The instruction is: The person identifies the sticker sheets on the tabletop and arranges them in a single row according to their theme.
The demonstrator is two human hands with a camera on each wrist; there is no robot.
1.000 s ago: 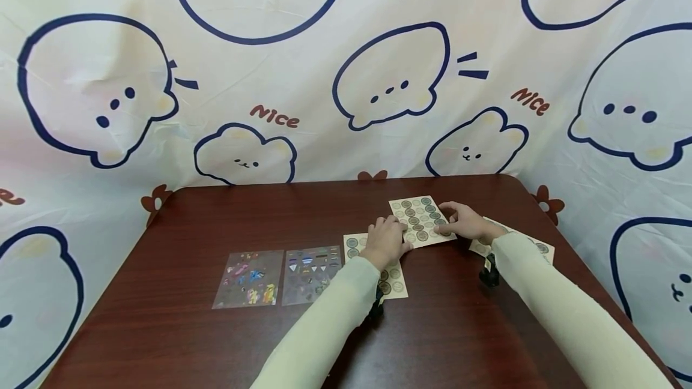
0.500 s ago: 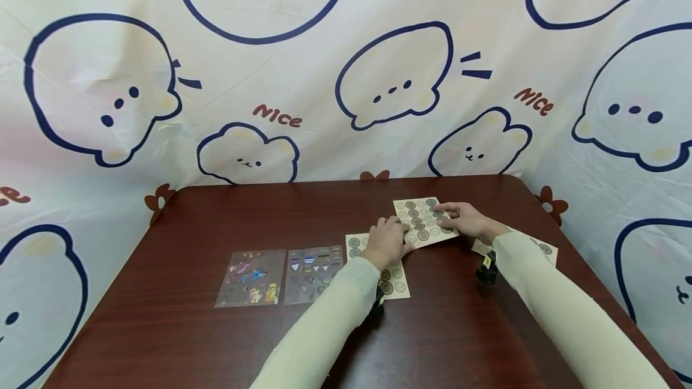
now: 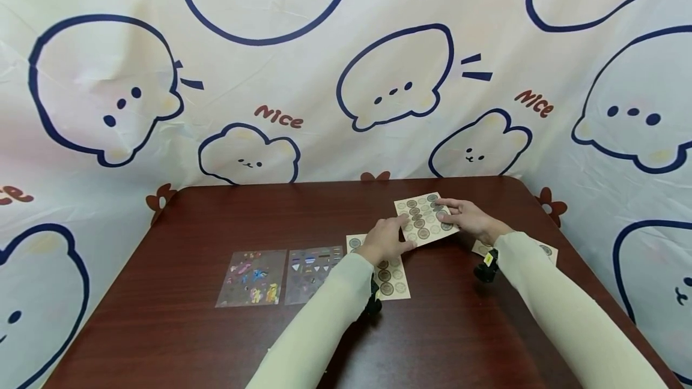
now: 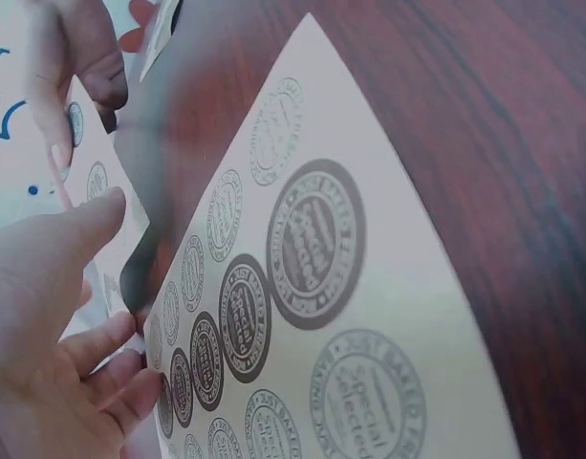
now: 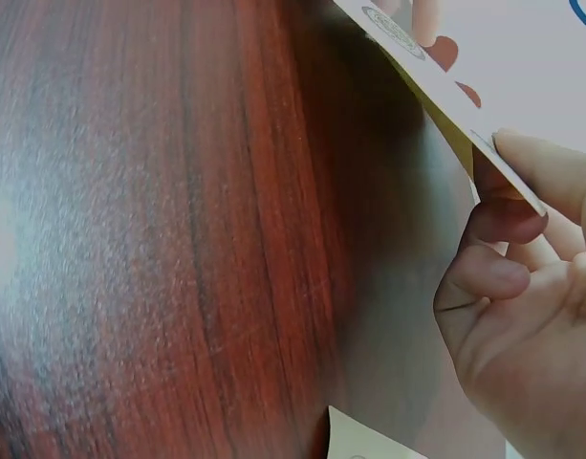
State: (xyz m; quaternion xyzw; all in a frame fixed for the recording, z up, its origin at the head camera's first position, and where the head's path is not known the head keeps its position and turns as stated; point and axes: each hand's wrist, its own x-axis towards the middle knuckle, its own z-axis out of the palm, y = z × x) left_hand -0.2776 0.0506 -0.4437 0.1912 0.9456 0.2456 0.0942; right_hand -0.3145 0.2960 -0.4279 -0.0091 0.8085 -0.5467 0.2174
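A cream sheet of round stickers (image 3: 423,220) is raised and tilted above the table. My right hand (image 3: 470,221) pinches its right edge, with the thumb on the printed face and curled fingers underneath, as the right wrist view shows. At the lower left corner my left hand (image 3: 385,240) holds the same sheet between thumb and fingers; its fingertips are partly hidden. Beneath the left hand lies a second sticker sheet (image 3: 393,286), printed with dark and light round labels. In the left wrist view this lower sheet (image 4: 369,239) fills the middle, close to the fingers (image 4: 135,397).
Two clear sheets, one with colourful figure stickers (image 3: 251,278) and one with small shapes (image 3: 310,266), lie side by side to the left. Another cream sheet (image 3: 548,251) lies partly under the right forearm. All rest on a dark red-brown table (image 3: 432,329) before a printed cloth backdrop.
My right hand has moved up along the right edge of the upper sheet and now grips it. The left fingers have shifted onto that sheet's left edge. The other sheets stay put.
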